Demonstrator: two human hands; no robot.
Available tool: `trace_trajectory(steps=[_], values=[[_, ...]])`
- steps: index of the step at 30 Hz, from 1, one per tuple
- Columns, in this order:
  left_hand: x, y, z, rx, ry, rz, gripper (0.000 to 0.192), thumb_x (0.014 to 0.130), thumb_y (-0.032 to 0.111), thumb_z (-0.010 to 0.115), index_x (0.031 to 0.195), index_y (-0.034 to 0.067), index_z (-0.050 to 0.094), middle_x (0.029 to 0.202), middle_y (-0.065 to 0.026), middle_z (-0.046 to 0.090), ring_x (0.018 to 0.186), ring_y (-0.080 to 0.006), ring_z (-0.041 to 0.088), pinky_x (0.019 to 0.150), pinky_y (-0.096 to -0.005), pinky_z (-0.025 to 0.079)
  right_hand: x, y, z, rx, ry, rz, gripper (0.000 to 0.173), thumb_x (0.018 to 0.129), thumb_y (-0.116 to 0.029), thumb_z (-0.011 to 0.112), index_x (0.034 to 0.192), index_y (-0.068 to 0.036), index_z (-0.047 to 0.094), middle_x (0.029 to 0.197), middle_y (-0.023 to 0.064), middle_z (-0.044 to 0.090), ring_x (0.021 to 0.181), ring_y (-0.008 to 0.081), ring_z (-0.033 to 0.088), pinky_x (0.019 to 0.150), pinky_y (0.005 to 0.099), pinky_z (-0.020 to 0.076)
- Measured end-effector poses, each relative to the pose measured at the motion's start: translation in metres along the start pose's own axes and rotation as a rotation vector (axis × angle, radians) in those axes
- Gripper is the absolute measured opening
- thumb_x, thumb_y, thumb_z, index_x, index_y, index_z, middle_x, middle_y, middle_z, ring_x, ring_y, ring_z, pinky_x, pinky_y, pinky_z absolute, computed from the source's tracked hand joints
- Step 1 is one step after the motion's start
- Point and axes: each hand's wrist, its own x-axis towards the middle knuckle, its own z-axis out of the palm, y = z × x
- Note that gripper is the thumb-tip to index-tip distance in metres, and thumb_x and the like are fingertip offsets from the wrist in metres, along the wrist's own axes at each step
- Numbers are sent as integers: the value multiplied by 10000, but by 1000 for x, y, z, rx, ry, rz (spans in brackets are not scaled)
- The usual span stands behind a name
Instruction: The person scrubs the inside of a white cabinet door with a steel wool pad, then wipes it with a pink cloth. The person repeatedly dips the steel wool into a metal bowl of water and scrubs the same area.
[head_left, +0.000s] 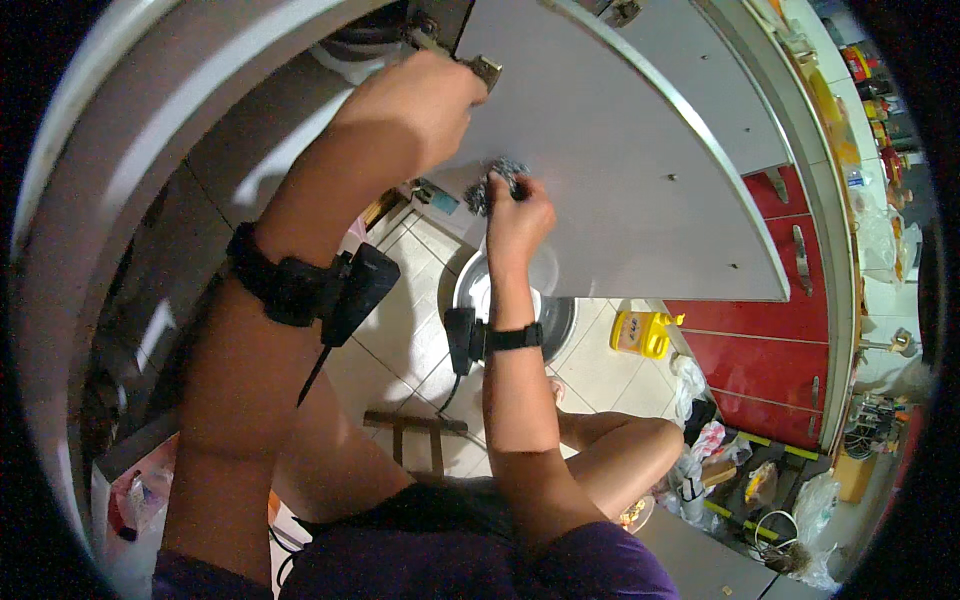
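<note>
My right hand (521, 214) grips a steel wool scourer (496, 180) and holds it against the grey inner face of a cabinet door (615, 165), near its lower hinge (436, 196). Above it, to the left, my left hand (427, 105) is at the upper metal hinge (484, 71); its fingers are partly turned away, and whether they grip the hinge or the door edge cannot be told. Below the door a metal basin (559, 322) stands on the tiled floor, partly hidden by my right forearm.
A yellow plastic jug (643, 334) lies on the floor beside the red cabinets (757, 322). A small wooden stool (416, 424) is by my legs. Plastic bags (688, 382) and a crate with mixed items are at the lower right. Jars (862, 64) line the counter.
</note>
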Motion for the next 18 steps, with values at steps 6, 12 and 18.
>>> trace_trajectory(steps=[6,12,18], values=[[-7,5,-16,-40,90,2,265,776,121,599,1025,42,642,1017,-167,631,971,-339,581,887,-401,458,-2,-2,-77,-132,374,-551,349,758,-79,686,1094,-50,597,1030,133,616,914,283,575,800,355,455],[-4,1,-16,-45,114,62,263,780,131,605,1024,43,644,1003,-167,632,960,-335,586,875,-398,459,40,-1,-73,-706,359,-1020,380,804,-76,559,1180,-116,597,1348,109,461,1134,312,442,923,414,336],[-6,9,-38,-34,294,179,242,800,158,572,987,30,656,944,-189,638,895,-353,606,836,-411,472,31,32,-3,-893,-205,-1208,415,886,-252,449,1248,-60,511,1463,95,272,1285,294,337,1065,520,217]])
